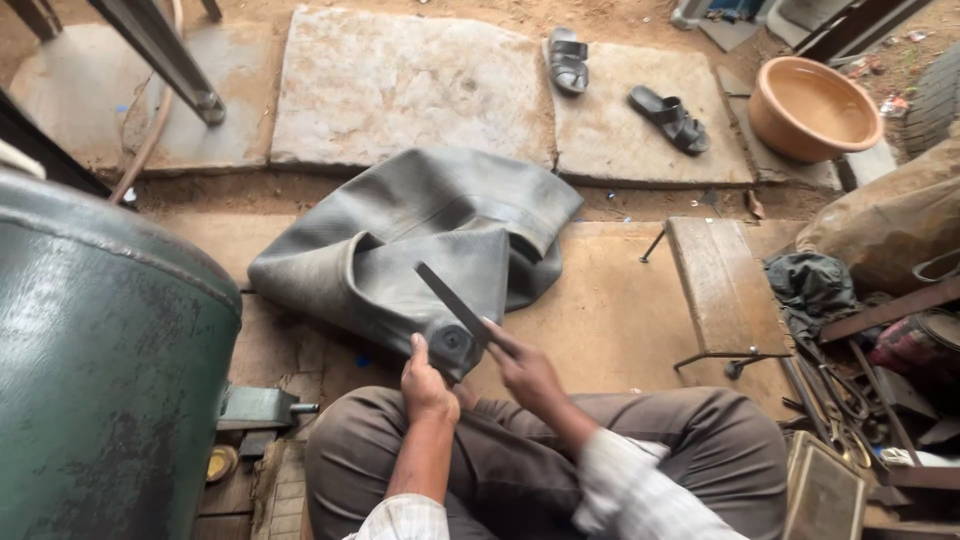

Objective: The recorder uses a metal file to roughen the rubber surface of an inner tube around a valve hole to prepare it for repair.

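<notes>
A deflated grey rubber inner tube [420, 245] lies folded on the ground in front of my knees. My left hand [425, 378] pinches its near edge next to a round black patch [452, 340] on the rubber. A long flat dark file [455, 300] is gripped in my right hand [525, 368], its blade angled up and to the left over the patch. Both hands rest just above my brown trousers.
A large green metal tank [100, 370] stands at the left. A low wooden bench [722, 280] lies right of the tube, with scissors and tools [840, 410] beyond. Two black sandals [620, 90] and an orange basin [812, 105] sit on stone slabs farther off.
</notes>
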